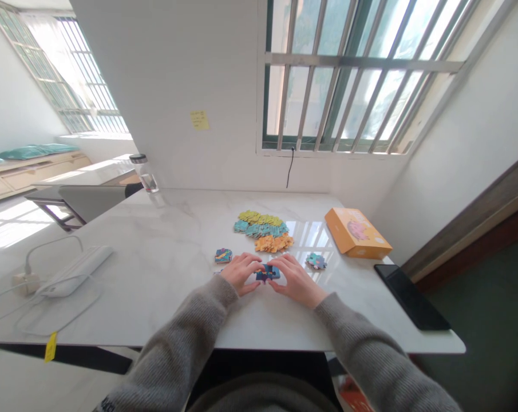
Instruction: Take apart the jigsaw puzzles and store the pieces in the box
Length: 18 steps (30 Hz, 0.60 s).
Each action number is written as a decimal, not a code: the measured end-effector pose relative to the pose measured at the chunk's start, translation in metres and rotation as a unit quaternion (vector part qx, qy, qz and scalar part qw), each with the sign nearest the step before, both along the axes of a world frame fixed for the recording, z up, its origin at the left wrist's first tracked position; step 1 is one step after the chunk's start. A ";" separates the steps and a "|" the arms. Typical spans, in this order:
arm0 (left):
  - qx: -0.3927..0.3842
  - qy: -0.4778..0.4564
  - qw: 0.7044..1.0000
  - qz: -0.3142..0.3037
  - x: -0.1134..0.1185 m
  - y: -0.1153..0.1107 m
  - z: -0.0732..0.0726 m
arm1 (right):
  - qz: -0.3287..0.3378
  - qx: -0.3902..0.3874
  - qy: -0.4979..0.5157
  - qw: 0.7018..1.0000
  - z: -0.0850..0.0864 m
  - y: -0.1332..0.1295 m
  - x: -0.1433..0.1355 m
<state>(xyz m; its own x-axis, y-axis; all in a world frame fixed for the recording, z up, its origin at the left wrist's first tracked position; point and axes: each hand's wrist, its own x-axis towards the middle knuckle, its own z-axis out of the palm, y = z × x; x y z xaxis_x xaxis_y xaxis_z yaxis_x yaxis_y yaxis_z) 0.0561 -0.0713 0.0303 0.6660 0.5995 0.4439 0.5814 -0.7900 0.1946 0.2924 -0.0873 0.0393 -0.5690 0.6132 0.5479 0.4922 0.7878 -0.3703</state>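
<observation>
Dark blue jigsaw puzzle pieces (268,273) lie on the white table in front of me, side by side and touching; whether they are locked together I cannot tell. My left hand (242,273) grips them from the left, thumb below and fingers above. From the right, my right hand (297,280) pinches them the same way. A small stack of dark puzzle pieces (223,256) sits just beyond my left hand. Some blue and purple puzzle pieces (316,261) rest to the right of my right hand. Orange puzzle pieces (273,242) are heaped just past my fingers.
Teal puzzle pieces (262,229) and yellow-green ones (259,217) lie behind the orange heap. An orange box (357,232) and a black phone-like slab (411,297) are at the right. A power strip (76,272) with cables lies left; a bottle (145,173) stands at the back left.
</observation>
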 end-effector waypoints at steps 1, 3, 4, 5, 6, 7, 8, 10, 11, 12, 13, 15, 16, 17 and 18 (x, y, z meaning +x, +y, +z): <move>-0.004 0.010 1.000 -0.006 0.002 0.003 0.002 | 0.000 -0.003 0.006 1.000 0.000 0.000 0.001; -0.008 0.013 1.000 -0.019 0.004 0.008 0.007 | -0.001 -0.011 0.021 1.000 0.000 0.001 0.002; -0.008 0.005 1.000 -0.020 0.006 0.010 0.009 | -0.003 -0.017 0.033 0.999 0.001 0.001 0.002; -0.006 -0.010 1.000 -0.016 0.007 0.010 0.010 | -0.009 -0.028 0.051 0.998 0.001 0.001 0.002; -0.002 -0.031 0.999 -0.006 0.008 0.010 0.011 | -0.018 -0.044 0.076 0.996 0.001 0.001 0.002; 0.004 -0.053 0.999 0.006 0.010 0.008 0.011 | -0.027 -0.067 0.108 0.992 0.000 0.001 0.001; 0.011 -0.075 0.997 0.019 0.011 0.007 0.011 | -0.035 -0.098 0.144 0.984 -0.001 0.001 0.000; 0.033 -0.112 0.992 0.043 0.013 0.003 0.010 | -0.031 -0.183 0.208 0.960 -0.003 0.002 -0.004; 0.046 -0.123 0.990 0.051 0.014 0.001 0.009 | -0.017 -0.228 0.231 0.946 -0.005 0.003 -0.006; 0.056 -0.128 0.989 0.056 0.015 -0.001 0.008 | 0.000 -0.266 0.249 0.931 -0.007 0.004 -0.008; 0.063 -0.127 0.988 0.059 0.015 -0.002 0.006 | 0.013 -0.294 0.263 0.919 -0.008 0.005 -0.010; 0.060 -0.106 0.992 0.041 0.016 -0.003 0.002 | 0.014 -0.309 0.285 0.907 -0.011 0.007 -0.012; 0.053 -0.092 0.994 0.023 0.016 -0.002 0.000 | 0.001 -0.299 0.294 0.908 -0.011 0.008 -0.012; 0.046 -0.081 0.996 0.004 0.017 -0.002 -0.002 | -0.014 -0.285 0.300 0.910 -0.011 0.009 -0.011; 0.041 -0.079 0.996 -0.009 0.017 -0.002 -0.003 | -0.026 -0.273 0.301 0.914 -0.011 0.010 -0.010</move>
<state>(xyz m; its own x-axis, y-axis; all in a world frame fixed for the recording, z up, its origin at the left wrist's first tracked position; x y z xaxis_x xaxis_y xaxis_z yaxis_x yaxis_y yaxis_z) 0.0732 -0.0736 0.0272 0.5942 0.5459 0.5907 0.5340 -0.8169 0.2177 0.2828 -0.0771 0.0286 -0.2288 0.9057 0.3570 0.1020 0.3870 -0.9164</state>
